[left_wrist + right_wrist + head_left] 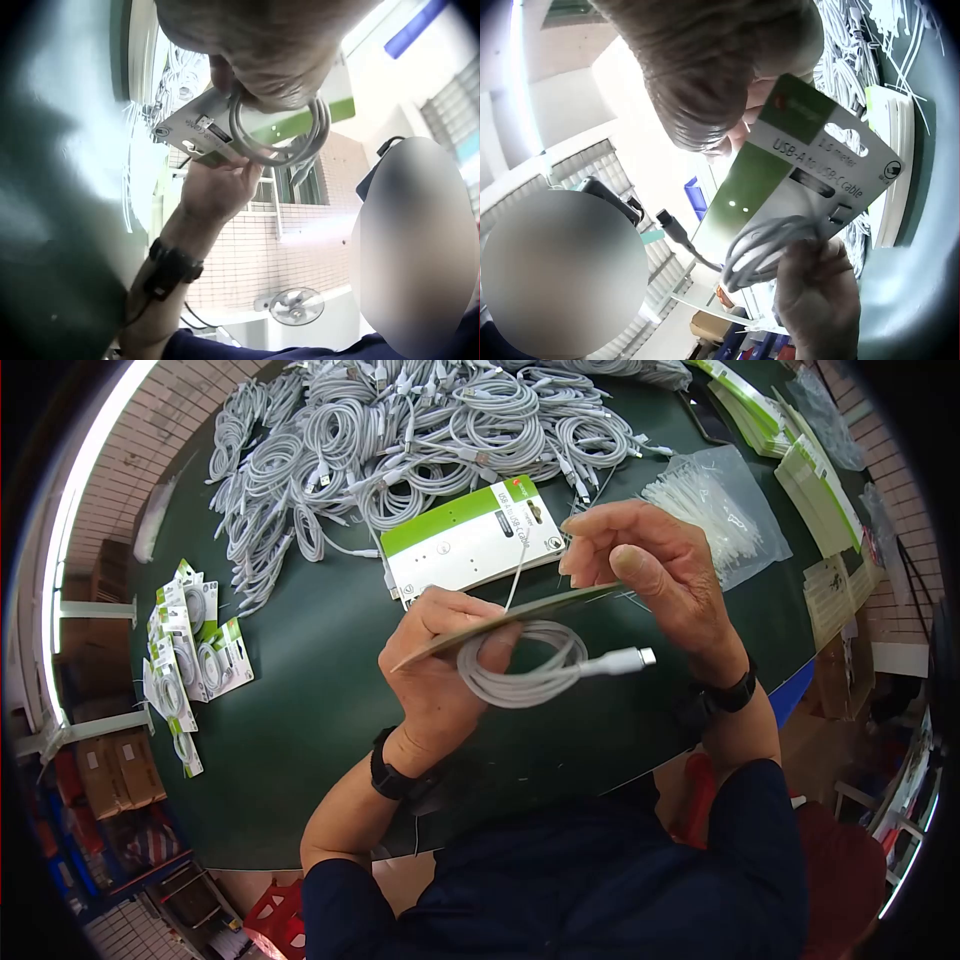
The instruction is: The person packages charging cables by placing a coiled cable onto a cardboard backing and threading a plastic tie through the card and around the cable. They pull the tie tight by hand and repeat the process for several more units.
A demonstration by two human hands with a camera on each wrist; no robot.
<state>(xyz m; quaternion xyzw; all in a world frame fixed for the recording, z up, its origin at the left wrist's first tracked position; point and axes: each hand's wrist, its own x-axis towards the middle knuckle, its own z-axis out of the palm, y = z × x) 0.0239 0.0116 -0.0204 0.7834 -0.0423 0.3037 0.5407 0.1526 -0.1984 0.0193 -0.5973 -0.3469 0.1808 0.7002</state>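
My left hand [430, 680] grips a green-and-white packaging card [735, 176] and a coiled grey USB cable [515, 700] lying against it. The card is tilted, seen nearly edge-on in the head view, and its print reads USB-A to USB-C cable. The cable's white USB-C plug [625, 661] sticks out to the right. A thin white cable tie [517, 575] rises from the card's far side by the left fingers. My right hand [665, 565] is at the card's right end, its fingers bent and thumb apart from them, with nothing visible between.
A stack of flat cards [465, 545] lies just beyond the hands, before a big heap of coiled cables [400, 445]. A clear bag of white cable ties [705, 510] is at right, near more cards [815, 490]. Carded cables [185, 650] lie at left on the green table [300, 760].
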